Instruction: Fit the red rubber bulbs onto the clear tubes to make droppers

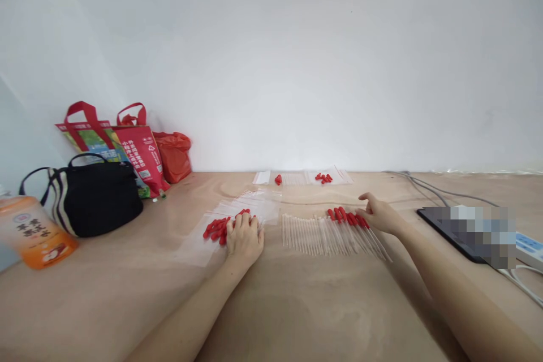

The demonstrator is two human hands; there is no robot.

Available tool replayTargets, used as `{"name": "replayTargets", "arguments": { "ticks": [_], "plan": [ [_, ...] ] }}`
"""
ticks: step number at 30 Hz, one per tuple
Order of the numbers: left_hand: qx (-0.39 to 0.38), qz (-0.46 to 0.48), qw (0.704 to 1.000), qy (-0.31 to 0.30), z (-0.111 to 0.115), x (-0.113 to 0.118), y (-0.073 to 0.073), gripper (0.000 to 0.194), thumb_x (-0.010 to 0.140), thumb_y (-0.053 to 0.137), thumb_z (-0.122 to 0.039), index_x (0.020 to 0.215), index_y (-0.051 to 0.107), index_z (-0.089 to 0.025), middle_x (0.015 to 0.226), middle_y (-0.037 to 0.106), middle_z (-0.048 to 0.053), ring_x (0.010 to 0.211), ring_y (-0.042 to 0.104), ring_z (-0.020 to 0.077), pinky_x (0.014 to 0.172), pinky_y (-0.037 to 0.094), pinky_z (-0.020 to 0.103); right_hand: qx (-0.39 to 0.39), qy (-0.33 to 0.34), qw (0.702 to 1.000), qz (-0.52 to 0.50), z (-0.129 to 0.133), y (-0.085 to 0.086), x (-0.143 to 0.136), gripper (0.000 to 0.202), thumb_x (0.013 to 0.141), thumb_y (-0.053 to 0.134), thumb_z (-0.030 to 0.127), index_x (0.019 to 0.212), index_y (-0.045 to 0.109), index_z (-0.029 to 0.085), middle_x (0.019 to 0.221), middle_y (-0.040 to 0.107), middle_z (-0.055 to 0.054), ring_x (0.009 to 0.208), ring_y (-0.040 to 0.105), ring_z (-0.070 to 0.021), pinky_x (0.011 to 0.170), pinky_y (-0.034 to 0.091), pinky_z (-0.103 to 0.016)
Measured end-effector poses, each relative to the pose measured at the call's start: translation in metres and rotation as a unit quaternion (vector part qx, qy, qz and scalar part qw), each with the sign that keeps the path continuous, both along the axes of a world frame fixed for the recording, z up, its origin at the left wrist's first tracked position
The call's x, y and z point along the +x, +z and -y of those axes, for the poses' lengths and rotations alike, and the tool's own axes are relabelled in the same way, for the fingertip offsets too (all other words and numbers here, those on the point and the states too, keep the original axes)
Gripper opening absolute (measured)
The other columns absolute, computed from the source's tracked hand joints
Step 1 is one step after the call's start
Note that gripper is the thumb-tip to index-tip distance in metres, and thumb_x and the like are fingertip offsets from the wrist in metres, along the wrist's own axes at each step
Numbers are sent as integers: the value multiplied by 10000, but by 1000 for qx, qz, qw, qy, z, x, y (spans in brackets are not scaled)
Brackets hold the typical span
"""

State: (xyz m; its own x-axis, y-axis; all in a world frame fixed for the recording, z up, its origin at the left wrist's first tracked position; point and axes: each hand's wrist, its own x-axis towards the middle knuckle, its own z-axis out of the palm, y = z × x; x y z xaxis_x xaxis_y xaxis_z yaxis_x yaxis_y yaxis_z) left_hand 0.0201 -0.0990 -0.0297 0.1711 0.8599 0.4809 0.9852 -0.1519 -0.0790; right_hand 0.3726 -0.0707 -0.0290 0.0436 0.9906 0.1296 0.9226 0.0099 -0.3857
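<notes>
My left hand (245,239) lies palm down over the right side of a pile of red pieces (217,229), its fingertips among them; what they hold is hidden. Under the pile are clear plastic bags (193,246). A row of thin clear sticks (311,236) lies side by side in the middle of the table, and several on the right have red pieces (348,217) on their far ends. My right hand (375,213) is at the right end of this row, thumb and forefinger apart, beside the last red piece. Nothing shows between those two fingers.
Bags with red pieces (335,175) lie by the wall. Left stand a black bag (99,198), a pink bag (142,155), a red plastic bag (173,155) and an orange container (36,232). Right are a dark tablet (452,240), cables (428,185) and a power strip (528,244).
</notes>
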Motion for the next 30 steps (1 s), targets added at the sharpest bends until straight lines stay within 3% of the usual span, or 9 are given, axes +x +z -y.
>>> {"name": "replayTargets", "arguments": {
  "ticks": [3,6,11,16,24,30],
  "plan": [
    [-4,3,1000,5,0,0,0,220,740,469,-288,833,606,-143,930,543,121,903,434,266,811,259,420,-15,29,999,15,7,17,-11,232,693,500,321,845,555,154,647,586,-23,602,536,-140,521,340,-207],
    [-12,12,1000,1,0,0,1,208,741,462,-279,810,610,-151,942,543,122,917,431,267,816,254,422,-73,80,993,49,15,27,-26,72,631,508,221,610,554,169,636,596,-24,601,534,-132,510,329,-198],
    [-16,18,1000,1,1,1,1,213,744,462,-293,781,617,-152,937,544,118,924,430,264,825,251,419,-114,82,985,102,18,24,-40,155,589,462,141,437,478,170,502,542,-16,517,507,-118,467,275,-211],
    [-27,26,999,8,1,2,1,228,744,467,-320,753,619,-150,905,545,110,918,430,260,814,261,408,-140,45,981,123,15,15,-44,125,566,483,156,446,514,167,498,557,-47,530,541,-158,453,270,-228],
    [-32,30,999,11,1,2,1,223,743,464,-322,728,611,-156,903,543,107,927,427,262,817,259,406,-153,-35,978,137,16,11,-54,214,600,494,210,757,623,140,786,640,-139,685,606,-235,505,366,-264],
    [-20,24,999,8,1,2,0,210,751,460,-317,725,605,-167,892,549,102,914,436,260,803,266,401,-129,-56,982,123,20,9,-59,154,602,512,222,689,625,165,777,648,-141,699,610,-258,538,398,-298]
  ]
}}
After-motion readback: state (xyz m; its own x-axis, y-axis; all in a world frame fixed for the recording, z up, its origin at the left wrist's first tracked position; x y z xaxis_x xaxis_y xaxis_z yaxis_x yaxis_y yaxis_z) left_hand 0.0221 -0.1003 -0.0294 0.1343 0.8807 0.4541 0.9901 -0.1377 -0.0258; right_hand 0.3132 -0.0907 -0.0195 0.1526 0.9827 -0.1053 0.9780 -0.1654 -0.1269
